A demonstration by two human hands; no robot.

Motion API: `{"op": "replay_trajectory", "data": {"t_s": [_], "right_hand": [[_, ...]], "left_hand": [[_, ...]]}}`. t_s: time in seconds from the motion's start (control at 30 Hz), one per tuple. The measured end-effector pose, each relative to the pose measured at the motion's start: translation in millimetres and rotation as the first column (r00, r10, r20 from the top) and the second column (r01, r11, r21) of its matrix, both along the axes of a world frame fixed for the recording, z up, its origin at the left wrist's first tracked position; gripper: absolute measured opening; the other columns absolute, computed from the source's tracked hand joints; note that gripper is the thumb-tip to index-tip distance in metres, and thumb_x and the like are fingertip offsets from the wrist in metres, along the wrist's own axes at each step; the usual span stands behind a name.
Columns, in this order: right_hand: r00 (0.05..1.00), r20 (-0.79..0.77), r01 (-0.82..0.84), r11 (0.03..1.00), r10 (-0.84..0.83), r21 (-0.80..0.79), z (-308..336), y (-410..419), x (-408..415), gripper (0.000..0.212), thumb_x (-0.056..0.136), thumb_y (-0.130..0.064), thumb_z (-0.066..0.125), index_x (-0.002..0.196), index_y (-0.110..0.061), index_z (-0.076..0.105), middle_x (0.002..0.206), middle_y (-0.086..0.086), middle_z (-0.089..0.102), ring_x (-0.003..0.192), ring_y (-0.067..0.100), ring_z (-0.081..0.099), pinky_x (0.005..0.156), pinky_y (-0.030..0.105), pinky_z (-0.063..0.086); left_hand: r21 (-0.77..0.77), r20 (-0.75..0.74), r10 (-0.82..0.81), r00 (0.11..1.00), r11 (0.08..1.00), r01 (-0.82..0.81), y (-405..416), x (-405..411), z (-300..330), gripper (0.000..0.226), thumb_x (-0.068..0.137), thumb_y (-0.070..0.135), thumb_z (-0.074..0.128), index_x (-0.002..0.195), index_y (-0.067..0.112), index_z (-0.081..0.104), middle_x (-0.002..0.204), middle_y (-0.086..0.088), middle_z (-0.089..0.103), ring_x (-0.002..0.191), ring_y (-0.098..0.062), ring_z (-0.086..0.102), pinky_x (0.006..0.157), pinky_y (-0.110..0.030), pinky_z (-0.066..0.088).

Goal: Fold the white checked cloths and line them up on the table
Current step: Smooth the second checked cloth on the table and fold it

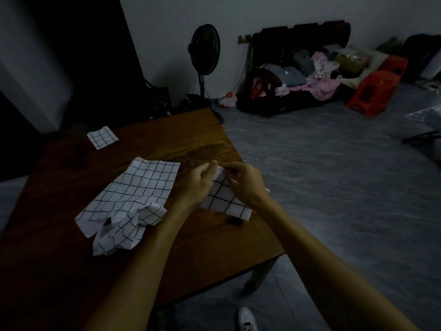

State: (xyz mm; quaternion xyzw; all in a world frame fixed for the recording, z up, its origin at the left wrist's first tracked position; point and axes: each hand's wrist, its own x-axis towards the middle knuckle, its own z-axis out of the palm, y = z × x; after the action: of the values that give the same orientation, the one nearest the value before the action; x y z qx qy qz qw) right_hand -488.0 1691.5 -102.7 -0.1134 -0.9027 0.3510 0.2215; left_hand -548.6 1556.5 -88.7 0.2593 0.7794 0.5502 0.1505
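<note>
A partly folded white checked cloth point(226, 199) lies near the right edge of the brown wooden table point(191, 139). My left hand point(199, 181) and my right hand point(243, 181) both pinch its far top edge, fingers closed on the fabric. To the left lies a larger checked cloth point(143, 187), spread flat, and against its near end sits a crumpled checked cloth point(119, 230). A small folded checked cloth point(102, 137) rests at the far left of the table.
The table's right edge runs just beside my hands, with grey floor beyond. A standing fan point(205, 51), a dark sofa heaped with clothes point(298, 68) and red plastic stools point(374, 91) stand at the back. My white shoe point(247, 318) shows below.
</note>
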Motion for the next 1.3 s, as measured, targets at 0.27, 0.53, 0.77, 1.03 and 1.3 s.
{"op": "replay_trajectory", "data": {"t_s": [0.27, 0.53, 0.77, 1.03, 1.3], "right_hand": [[0.998, -0.007, -0.058, 0.993, 0.058, -0.099, 4.9, -0.4, 6.6, 0.020, 0.094, -0.031, 0.057, 0.094, -0.017, 0.072, 0.077, -0.012, 0.063, 0.066, -0.004, 0.055, 0.056, 0.009, 0.038], [0.999, -0.042, -0.023, 0.998, 0.025, 0.052, 0.3, 0.4, 10.4, 0.021, 0.096, -0.028, 0.054, 0.095, -0.014, 0.069, 0.076, 0.001, 0.067, 0.059, 0.012, 0.054, 0.050, 0.026, 0.041], [1.000, -0.018, 0.020, 0.992, -0.018, 0.122, -11.3, 10.4, 20.0, 0.023, 0.098, -0.029, 0.050, 0.089, -0.012, 0.062, 0.073, 0.002, 0.060, 0.057, 0.015, 0.046, 0.047, 0.026, 0.031], [0.998, 0.060, -0.003, 0.993, -0.004, 0.119, -22.4, 21.2, 29.1, 0.021, 0.098, -0.027, 0.048, 0.092, -0.011, 0.061, 0.078, 0.004, 0.062, 0.064, 0.020, 0.054, 0.054, 0.034, 0.042], [0.999, 0.055, 0.004, 1.000, -0.005, 0.002, -23.4, 20.0, 22.3, 0.020, 0.099, -0.024, 0.048, 0.105, -0.012, 0.062, 0.099, 0.004, 0.064, 0.086, 0.018, 0.059, 0.072, 0.034, 0.050]], "left_hand": [[-0.062, -0.286, 0.086, 0.954, 0.992, -0.108, 0.1, -5.7, -6.0, 0.009, 0.092, 0.030, 0.056, 0.089, 0.024, 0.063, 0.084, 0.007, 0.065, 0.081, -0.008, 0.061, 0.068, -0.033, 0.052], [0.031, -0.372, 0.208, 0.904, 0.977, -0.212, 0.3, -7.4, 0.1, 0.013, 0.094, 0.027, 0.054, 0.086, 0.019, 0.059, 0.066, 0.008, 0.056, 0.054, -0.003, 0.050, 0.049, -0.020, 0.038], [0.089, -0.428, 0.331, 0.841, 0.941, -0.325, -7.6, -18.1, 7.5, 0.015, 0.095, 0.027, 0.053, 0.089, 0.014, 0.059, 0.063, 0.006, 0.052, 0.054, -0.016, 0.049, 0.048, -0.033, 0.038], [0.100, -0.472, 0.410, 0.780, 0.904, -0.415, -17.3, -24.6, 4.2, 0.017, 0.096, 0.028, 0.051, 0.092, 0.013, 0.059, 0.061, 0.011, 0.048, 0.050, -0.007, 0.042, 0.047, -0.033, 0.036], [0.024, -0.555, 0.294, 0.778, 0.941, -0.338, -20.3, -15.5, 3.0, 0.015, 0.097, 0.026, 0.049, 0.095, 0.017, 0.060, 0.059, 0.015, 0.048, 0.045, -0.004, 0.041, 0.041, -0.017, 0.024]]}}
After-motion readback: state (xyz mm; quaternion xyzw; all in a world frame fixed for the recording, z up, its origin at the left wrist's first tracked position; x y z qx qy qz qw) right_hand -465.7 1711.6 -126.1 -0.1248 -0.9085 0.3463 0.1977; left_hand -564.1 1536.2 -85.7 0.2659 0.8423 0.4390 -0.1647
